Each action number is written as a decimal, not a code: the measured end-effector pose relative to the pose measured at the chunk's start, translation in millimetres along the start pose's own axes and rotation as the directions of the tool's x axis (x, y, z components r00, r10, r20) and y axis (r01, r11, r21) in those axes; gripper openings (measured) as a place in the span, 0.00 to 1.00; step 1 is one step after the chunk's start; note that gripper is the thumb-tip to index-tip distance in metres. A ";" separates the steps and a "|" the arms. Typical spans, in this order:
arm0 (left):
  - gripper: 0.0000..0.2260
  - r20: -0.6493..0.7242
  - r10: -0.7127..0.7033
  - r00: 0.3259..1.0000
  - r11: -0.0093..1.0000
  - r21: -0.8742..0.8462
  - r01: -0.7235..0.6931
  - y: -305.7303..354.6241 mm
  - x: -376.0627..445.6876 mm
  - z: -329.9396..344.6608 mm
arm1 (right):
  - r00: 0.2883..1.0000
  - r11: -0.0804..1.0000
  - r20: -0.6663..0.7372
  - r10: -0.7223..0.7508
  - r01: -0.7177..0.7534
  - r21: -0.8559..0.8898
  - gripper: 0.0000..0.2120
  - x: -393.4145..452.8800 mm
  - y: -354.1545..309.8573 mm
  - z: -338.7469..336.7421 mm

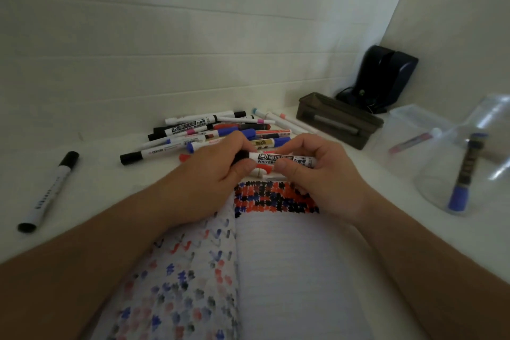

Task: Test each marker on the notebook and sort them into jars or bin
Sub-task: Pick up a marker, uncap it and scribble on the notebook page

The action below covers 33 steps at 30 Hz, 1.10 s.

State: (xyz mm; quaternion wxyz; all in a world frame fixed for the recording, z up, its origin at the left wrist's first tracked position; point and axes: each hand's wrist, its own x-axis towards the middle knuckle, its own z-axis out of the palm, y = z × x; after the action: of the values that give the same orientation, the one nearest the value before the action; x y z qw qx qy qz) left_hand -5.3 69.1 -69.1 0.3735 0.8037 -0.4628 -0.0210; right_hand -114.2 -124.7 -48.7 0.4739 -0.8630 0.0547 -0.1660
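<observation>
We've got the whiteboard marker lying crosswise, long axis left-right, just above the notebook top edge: left hand grip curled round the black cap end, right hand pinching the barrel. Cap looks on, so pull runs along the axis; jars well off right

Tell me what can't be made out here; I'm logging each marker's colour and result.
- Held marker: the left hand covers its cap end, so whether the cap is on is hidden in the head view.
- Pile: lower markers are buried under others.
- Dark bin: its inside is hidden by its wall.
- Notebook: near edge cut off by the frame; arms cover part of the pages.
</observation>
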 end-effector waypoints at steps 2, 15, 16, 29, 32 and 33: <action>0.12 -0.038 0.038 0.999 0.999 0.031 -0.036 0.2 3.6 2.1 | 0.993 0.990 -0.103 0.066 -0.052 0.132 0.02 3.4 0.6 -12.8; 0.13 -0.211 -0.044 0.976 0.934 0.339 0.116 -40.5 11.2 -2.5 | 0.697 0.799 -0.455 0.555 -0.293 0.525 0.14 106.2 46.7 -63.9; 0.12 -0.214 -0.039 0.976 0.933 0.343 0.113 -40.7 10.8 -2.1 | 0.706 0.804 -0.454 0.544 -0.284 0.523 0.15 104.6 45.3 -63.1; 0.09 -0.199 -0.026 0.980 0.918 0.384 0.102 -38.3 13.8 0.0 | 0.967 0.715 -0.040 0.252 -0.214 -0.666 0.08 45.5 50.1 -50.3; 0.09 -0.198 -0.010 0.980 0.912 0.399 0.090 -37.7 14.6 -0.9 | 0.974 0.699 -0.055 0.219 -0.196 -0.688 0.08 43.3 51.1 -48.3; 0.09 -0.207 0.004 0.978 0.912 0.402 0.081 -37.5 14.7 -1.3 | 0.978 0.663 -0.078 0.196 -0.190 -0.724 0.10 43.3 49.4 -49.6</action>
State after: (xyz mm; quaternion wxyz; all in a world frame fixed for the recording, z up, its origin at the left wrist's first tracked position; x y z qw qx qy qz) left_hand 30.9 69.7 -86.9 0.2425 0.8707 -0.4004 0.1510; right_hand -87.3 -202.1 -55.3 0.1077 -0.9697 0.2054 -0.0765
